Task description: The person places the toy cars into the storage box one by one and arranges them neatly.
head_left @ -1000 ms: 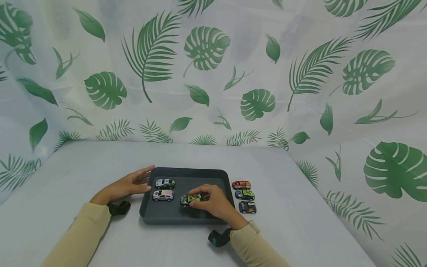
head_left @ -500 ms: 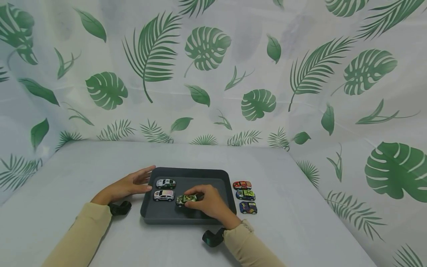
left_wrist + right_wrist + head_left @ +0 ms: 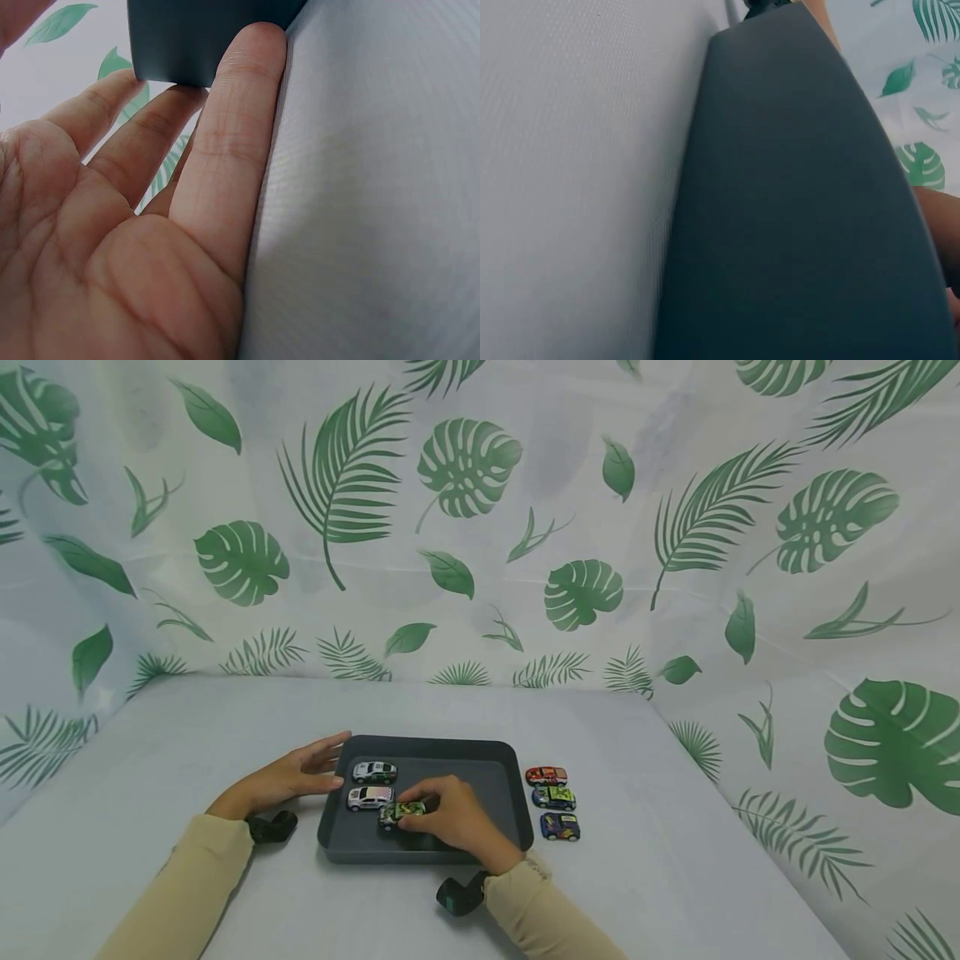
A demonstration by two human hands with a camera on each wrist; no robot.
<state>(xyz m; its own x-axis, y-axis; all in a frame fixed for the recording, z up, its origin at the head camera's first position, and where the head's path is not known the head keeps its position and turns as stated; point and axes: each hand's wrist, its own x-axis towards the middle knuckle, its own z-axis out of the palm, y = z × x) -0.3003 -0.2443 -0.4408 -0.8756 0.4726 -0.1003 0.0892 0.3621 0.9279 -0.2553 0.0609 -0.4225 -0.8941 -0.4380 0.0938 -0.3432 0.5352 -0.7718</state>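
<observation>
In the head view, my right hand [image 3: 459, 814] pinches a green camouflage toy car [image 3: 388, 816] between thumb and fingers, low inside a dark grey tray [image 3: 468, 774]. Just behind that car sits a white toy car with a pink-patterned roof [image 3: 362, 798], and farther back a white and green toy car [image 3: 375, 772]. My left hand [image 3: 288, 777] is at the tray's left end, its straight fingertips against the outer wall, as the left wrist view also shows at the tray wall [image 3: 187, 45]. The tray's front wall [image 3: 787, 195] hides most of the right hand in the right wrist view.
Right of the tray, a red toy car [image 3: 546, 775], a green and blue toy car [image 3: 553, 797] and a dark blue toy car [image 3: 559, 827] stand in a column on the white tablecloth [image 3: 660, 877]. A leaf-print curtain [image 3: 480, 593] hangs behind the table.
My right hand has moved left across the tray with the camouflage car, bringing it close in front of the pink-patterned white car. The left hand has stayed at the tray's left end.
</observation>
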